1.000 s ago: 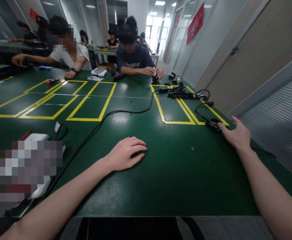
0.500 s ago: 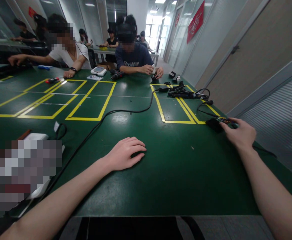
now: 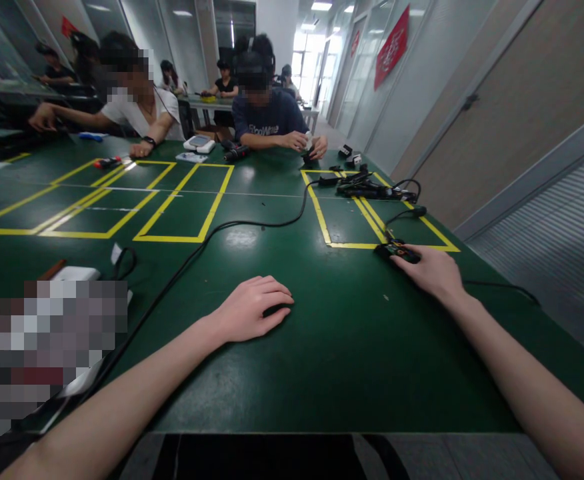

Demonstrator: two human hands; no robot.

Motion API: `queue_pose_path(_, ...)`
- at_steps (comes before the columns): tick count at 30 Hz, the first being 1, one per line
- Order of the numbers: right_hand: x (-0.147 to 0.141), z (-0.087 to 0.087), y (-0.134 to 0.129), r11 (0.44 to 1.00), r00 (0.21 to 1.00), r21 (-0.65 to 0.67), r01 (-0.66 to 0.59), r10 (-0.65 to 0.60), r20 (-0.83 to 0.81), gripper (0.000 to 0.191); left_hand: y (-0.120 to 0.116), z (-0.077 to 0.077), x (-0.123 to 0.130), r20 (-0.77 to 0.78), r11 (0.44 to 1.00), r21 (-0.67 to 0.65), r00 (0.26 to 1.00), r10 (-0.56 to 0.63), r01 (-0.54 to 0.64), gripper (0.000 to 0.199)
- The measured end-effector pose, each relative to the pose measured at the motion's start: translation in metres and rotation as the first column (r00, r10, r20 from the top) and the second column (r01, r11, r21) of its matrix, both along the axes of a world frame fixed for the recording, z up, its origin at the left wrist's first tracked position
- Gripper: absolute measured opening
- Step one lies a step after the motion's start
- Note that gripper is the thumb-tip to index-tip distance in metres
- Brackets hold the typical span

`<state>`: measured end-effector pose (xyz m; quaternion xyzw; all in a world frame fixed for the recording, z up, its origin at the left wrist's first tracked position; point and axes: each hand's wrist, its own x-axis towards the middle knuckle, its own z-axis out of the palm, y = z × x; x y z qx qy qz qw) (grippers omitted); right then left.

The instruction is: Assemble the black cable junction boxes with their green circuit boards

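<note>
My right hand (image 3: 437, 272) grips a black device with an exposed circuit board (image 3: 400, 251), thumb on the near side. The device is low over or on the green table (image 3: 322, 373), by the near edge of the right yellow tape frame. A thin black cable runs from it to a small dark plug-like end (image 3: 419, 211); another cable trails off behind my wrist. Palm down on the table's middle, my left hand (image 3: 252, 310) lies with its fingers loosely stretched and the thumb apart, holding nothing. The device's underside and some right fingertips are hidden.
A bundle of black parts (image 3: 365, 187) lies at the far right. A long black cable (image 3: 192, 257) crosses the table. Opposite, a person (image 3: 269, 113) handles a small white-and-black piece, near a power drill (image 3: 235, 152). Partly blurred items and a white box (image 3: 85, 274) stand left.
My right hand has moved left with the black device, from the table's right edge to the yellow tape frame. Its cable shifted along. My left hand has stayed in place.
</note>
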<state>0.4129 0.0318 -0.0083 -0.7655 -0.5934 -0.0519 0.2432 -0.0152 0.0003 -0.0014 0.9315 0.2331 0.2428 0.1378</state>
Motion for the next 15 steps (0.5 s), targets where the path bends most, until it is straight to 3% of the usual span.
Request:
queue_pose_path(2, -0.035, -0.002, -0.005, 0.985, 0.983, -0.029, -0.173, 0.174, 0.065, 0.035, -0.001, 0.001, 0.000, 0.018, 1.000, 0.008, 1.000, 0.004, -0.005, 0.022)
queue_pose_path(4, -0.073, -0.003, -0.017, 0.893, 0.890, 0.003, -0.450, 0.449, 0.078, 0.033, -0.001, 0.003, 0.000, 0.047, 1.000, 0.022, 0.999, 0.018, -0.019, 0.027)
queue_pose_path(6, -0.109, -0.004, -0.031, 0.695, 0.695, 0.019, -0.719, 0.717, 0.058, 0.034, -0.002, 0.005, 0.000, 0.088, 0.999, 0.037, 0.996, 0.030, -0.033, 0.036)
queue_pose_path(8, -0.135, -0.003, -0.044, 0.471, 0.471, 0.019, -0.882, 0.881, 0.043, 0.036, -0.003, 0.006, -0.001, 0.117, 0.999, 0.038, 0.993, 0.022, -0.027, 0.042)
queue_pose_path(10, -0.151, -0.001, -0.051, 0.355, 0.357, 0.032, -0.934, 0.933, 0.050, 0.036, -0.004, 0.006, -0.001, 0.116, 1.000, 0.023, 0.993, -0.004, 0.001, 0.045)
queue_pose_path(12, -0.158, 0.000, -0.055, 0.323, 0.327, 0.069, -0.944, 0.943, 0.058, 0.035, -0.005, 0.005, 0.000, 0.092, 1.000, 0.004, 0.995, -0.025, 0.025, 0.045)
queue_pose_path(15, -0.159, 0.001, -0.055, 0.340, 0.351, 0.166, -0.926, 0.935, 0.042, 0.035, -0.005, 0.004, 0.001, 0.047, 1.000, -0.009, 0.999, 0.005, -0.005, 0.044)
